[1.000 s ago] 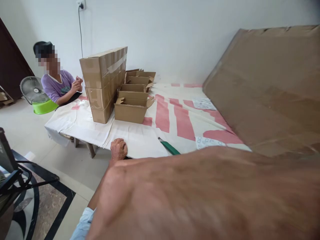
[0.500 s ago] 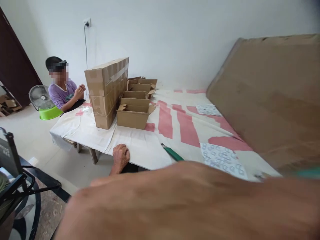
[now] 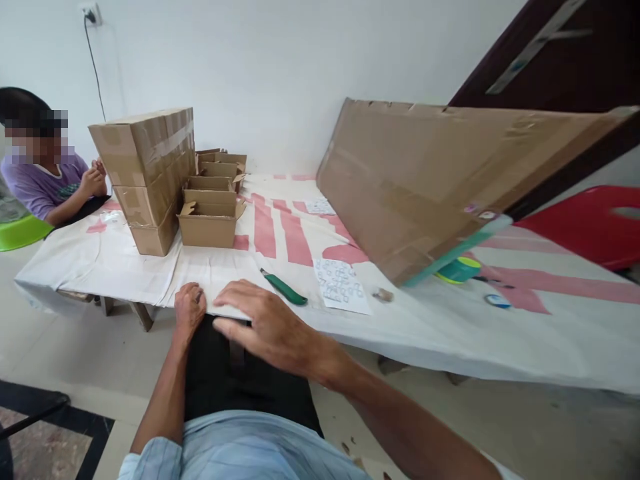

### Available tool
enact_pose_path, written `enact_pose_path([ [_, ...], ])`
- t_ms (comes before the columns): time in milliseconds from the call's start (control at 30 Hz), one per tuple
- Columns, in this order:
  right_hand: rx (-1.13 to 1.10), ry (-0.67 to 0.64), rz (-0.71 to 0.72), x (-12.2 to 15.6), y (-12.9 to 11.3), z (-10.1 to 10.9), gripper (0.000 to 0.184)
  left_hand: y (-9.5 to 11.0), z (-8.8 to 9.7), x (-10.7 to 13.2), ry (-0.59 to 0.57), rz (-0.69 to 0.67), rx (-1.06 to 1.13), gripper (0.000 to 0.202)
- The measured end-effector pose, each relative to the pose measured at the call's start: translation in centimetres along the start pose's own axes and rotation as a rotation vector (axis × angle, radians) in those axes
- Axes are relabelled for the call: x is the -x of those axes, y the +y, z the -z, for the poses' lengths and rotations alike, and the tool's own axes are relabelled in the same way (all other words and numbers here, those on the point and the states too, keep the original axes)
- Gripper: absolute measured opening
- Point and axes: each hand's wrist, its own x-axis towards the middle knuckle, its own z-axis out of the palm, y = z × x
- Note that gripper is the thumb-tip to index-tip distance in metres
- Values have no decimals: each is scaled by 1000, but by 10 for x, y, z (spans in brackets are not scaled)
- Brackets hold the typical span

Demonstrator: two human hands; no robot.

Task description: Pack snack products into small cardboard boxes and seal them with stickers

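Observation:
My left hand (image 3: pixel 189 305) rests curled on the near edge of the low cloth-covered table (image 3: pixel 150 280), fingers bent over the cloth, nothing seen in it. My right hand (image 3: pixel 260 320) hovers just beside it at the table edge, fingers spread apart and holding nothing. A green-handled knife (image 3: pixel 284 289) lies on the cloth a little beyond my right hand. A printed sheet of small rings (image 3: pixel 341 285) lies to the right of the knife.
Taped cardboard boxes (image 3: pixel 150 167) are stacked at the far left, with open small boxes (image 3: pixel 209 220) beside them. A large flat cardboard carton (image 3: pixel 430 173) leans across the right. A seated person (image 3: pixel 45 180) is at the far left. Tape rolls (image 3: pixel 457 270) and a red chair (image 3: pixel 585 223) sit at right.
My right arm, which filled the lower view, has dropped away and the hand now sits at the table edge. The view has swung right. My left hand stayed on the edge.

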Motion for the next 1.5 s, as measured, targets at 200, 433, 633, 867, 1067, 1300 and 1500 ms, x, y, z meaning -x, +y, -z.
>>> enact_pose_path([
  [200,516,138,-590,65,158,-42,21,-9,26,0,77,81,-9,17],
  [433,524,209,-695,86,200,-60,19,-17,39,-6,61,123,-54,19],
  [633,469,287,-641,87,211,-64,20,-18,38,-12,31,126,-98,25],
  [867,468,399,-630,119,214,-49,21,-21,38,-17,5,121,-103,26],
  [1067,568,531,-787,170,230,-20,24,-20,38,-19,-8,125,-106,32],
  [1300,650,599,-985,208,252,-10,46,-20,40,-19,-29,114,-117,32],
  [1500,671,603,-990,204,269,-17,42,-22,40,-21,-28,113,-110,31],
])
